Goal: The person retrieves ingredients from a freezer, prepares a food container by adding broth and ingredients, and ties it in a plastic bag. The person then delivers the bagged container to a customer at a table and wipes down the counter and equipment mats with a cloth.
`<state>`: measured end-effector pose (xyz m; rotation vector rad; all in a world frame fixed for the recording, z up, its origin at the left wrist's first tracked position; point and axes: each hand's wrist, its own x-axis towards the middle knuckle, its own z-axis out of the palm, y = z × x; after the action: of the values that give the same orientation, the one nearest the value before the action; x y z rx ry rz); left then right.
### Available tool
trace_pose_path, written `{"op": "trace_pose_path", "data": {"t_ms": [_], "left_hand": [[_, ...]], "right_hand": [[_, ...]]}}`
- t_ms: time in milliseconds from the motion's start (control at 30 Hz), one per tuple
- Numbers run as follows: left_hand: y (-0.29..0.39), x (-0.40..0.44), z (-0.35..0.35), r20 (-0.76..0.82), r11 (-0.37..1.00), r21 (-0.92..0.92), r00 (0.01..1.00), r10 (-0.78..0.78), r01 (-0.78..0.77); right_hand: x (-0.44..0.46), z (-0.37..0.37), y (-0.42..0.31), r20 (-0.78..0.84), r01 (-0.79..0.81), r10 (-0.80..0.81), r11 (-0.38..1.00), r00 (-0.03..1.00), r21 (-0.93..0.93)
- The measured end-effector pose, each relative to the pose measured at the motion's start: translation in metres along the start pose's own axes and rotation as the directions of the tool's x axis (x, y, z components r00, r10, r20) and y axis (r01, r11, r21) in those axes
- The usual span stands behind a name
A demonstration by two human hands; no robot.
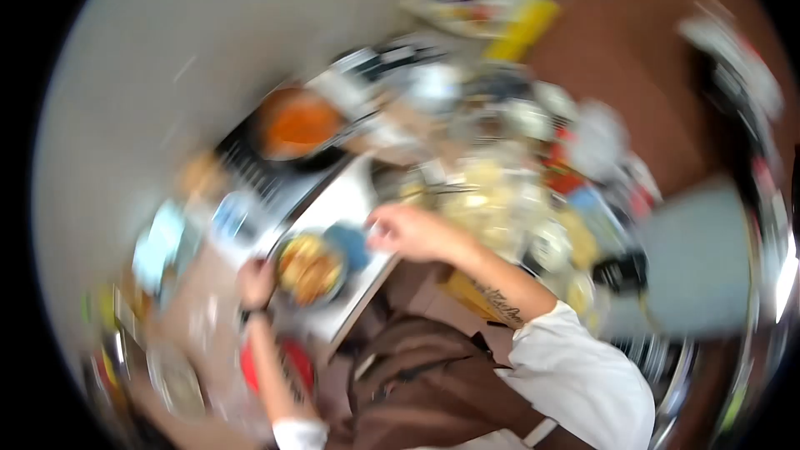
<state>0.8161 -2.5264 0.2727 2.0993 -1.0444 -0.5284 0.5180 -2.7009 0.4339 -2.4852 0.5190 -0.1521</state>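
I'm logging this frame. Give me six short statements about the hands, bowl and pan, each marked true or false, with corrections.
1. The left hand is at the edge of the bowl. True.
2. The bowl is empty. False: it holds yellow and brown food.
3. The right hand is apart from the bowl. True.
4. The pan has something orange in it. True.
5. The pan stands on the floor. False: it is on the black cooktop.
6. The right hand is inside the pan. False: it is near the blue item.
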Motion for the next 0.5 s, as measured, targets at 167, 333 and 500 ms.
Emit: {"op": "trace_pose_path", "data": {"t_ms": [167,333,500], "left_hand": [[-0.049,-0.044,-0.037,-0.109,0.987,-0.055,0.982,-0.156,0.151],[-0.107,-0.017,-0.037,-0.21,0.986,-0.063,0.964,-0.163,0.153],[-0.024,-0.016,-0.033,-0.192,0.942,0.222,0.959,-0.209,0.25]], "right_hand": [[-0.11,-0.166,0.014,-0.319,-0.043,0.012,0.995,0.948,-0.089],[-0.278,-0.384,0.079,-0.913,-0.356,0.007,0.922,0.407,-0.151],[-0.443,-0.595,0.193,-0.962,-0.822,-0.271,0.539,0.037,-0.184]]}}
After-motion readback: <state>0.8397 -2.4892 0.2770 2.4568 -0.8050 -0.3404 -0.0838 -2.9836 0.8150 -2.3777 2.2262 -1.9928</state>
